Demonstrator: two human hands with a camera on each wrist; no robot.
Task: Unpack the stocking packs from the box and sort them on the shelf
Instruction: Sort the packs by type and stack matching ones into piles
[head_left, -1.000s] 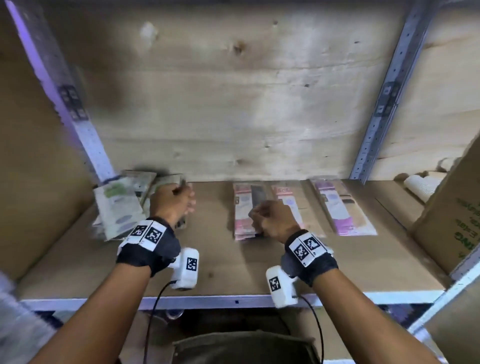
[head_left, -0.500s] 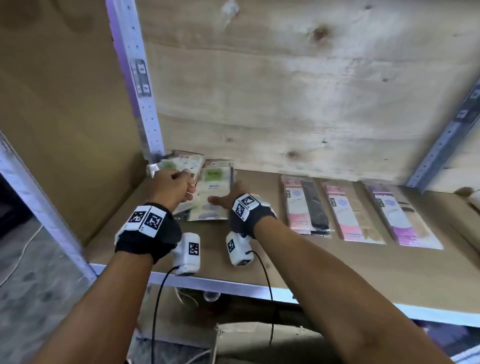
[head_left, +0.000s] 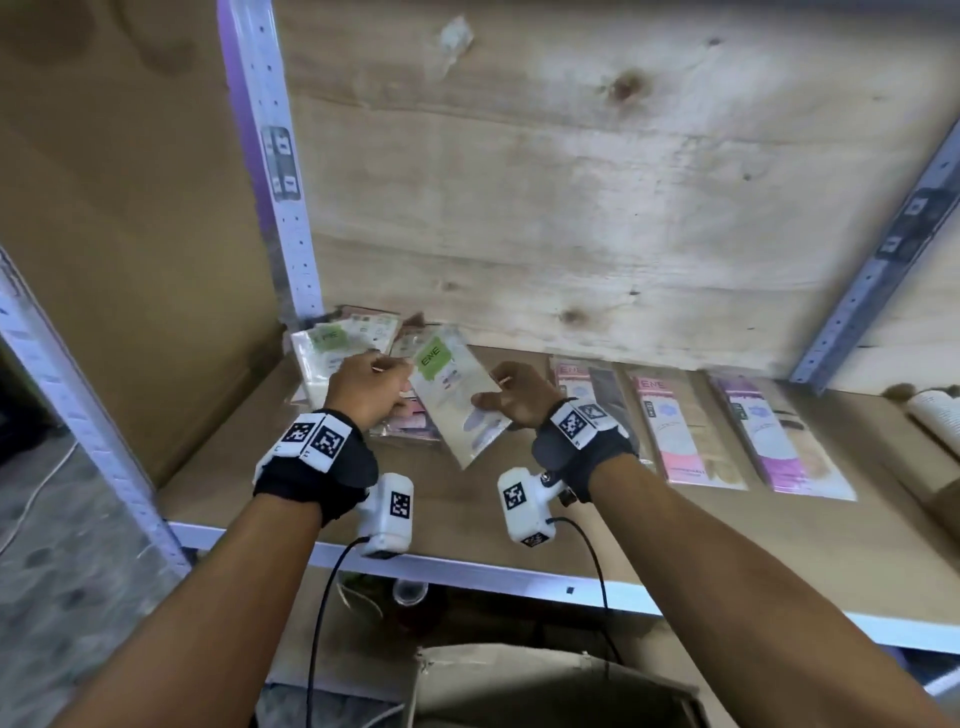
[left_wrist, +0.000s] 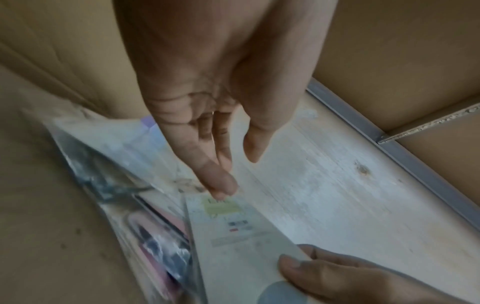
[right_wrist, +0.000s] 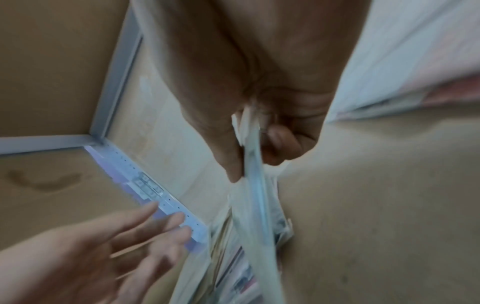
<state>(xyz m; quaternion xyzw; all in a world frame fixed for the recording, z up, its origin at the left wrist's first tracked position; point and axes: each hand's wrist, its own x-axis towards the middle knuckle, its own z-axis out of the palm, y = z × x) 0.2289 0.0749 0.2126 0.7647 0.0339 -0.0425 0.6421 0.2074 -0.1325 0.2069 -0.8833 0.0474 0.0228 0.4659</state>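
A loose pile of stocking packs (head_left: 332, 353) lies in the shelf's back left corner. My right hand (head_left: 511, 397) pinches the lower edge of a green-labelled pack (head_left: 457, 410) between thumb and fingers, plain in the right wrist view (right_wrist: 252, 162). The pack (left_wrist: 241, 236) slants off the pile (left_wrist: 145, 205). My left hand (head_left: 371, 387) hovers over the pile with straight fingers (left_wrist: 221, 185), one tip at the pack's top edge. Three sorted stacks lie to the right: pink-black (head_left: 587, 389), pink-beige (head_left: 675, 431), purple (head_left: 774, 436).
The wooden shelf (head_left: 467, 519) has a metal front edge (head_left: 519, 577) and perforated uprights at left (head_left: 265, 156) and right (head_left: 872, 270). A cardboard panel (head_left: 130, 208) closes the left side. An open cardboard box (head_left: 545, 686) stands below. A pale, book-like object (head_left: 935, 415) lies far right.
My right hand left the pink-black stack, crossed left to the corner pile and took hold of the green-labelled pack. My left hand stayed over the pile. The head view swung left.
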